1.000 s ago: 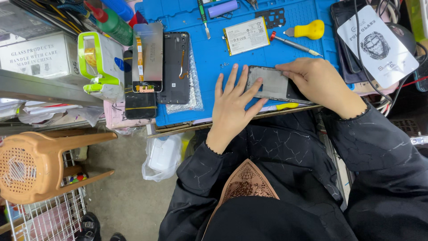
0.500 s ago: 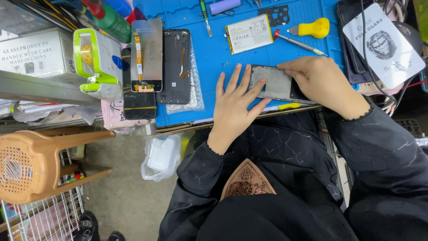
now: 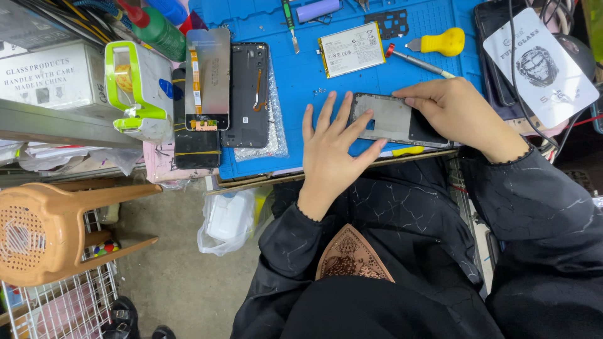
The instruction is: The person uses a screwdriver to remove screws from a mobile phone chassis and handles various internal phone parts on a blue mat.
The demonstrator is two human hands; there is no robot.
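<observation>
**Phone frame pinned flat at the mat's near edge**

Containers first: a white cardboard box (image 3: pixel 47 78) sits far left, closed, contents unseen. A white plastic bag (image 3: pixel 227 220) hangs below the bench, something pale inside, can't tell what. A wire basket (image 3: pixel 59 307) stands on the floor beside a tan plastic stool (image 3: pixel 56 229).

Your phone frame (image 3: pixel 392 119) lies flat on the blue work mat (image 3: pixel 301 75), near its front edge. It is a dark rim around a grey inner plate with a small blue cutout.

Your left hand (image 3: pixel 330 154) presses down with fingers spread, tips on the frame's left end. Your right hand (image 3: pixel 455 113) covers the right end, fingers together and curled over the far edge.

A phone battery (image 3: pixel 350 49) and a yellow-handled tool (image 3: pixel 440 44) lie just beyond.
</observation>
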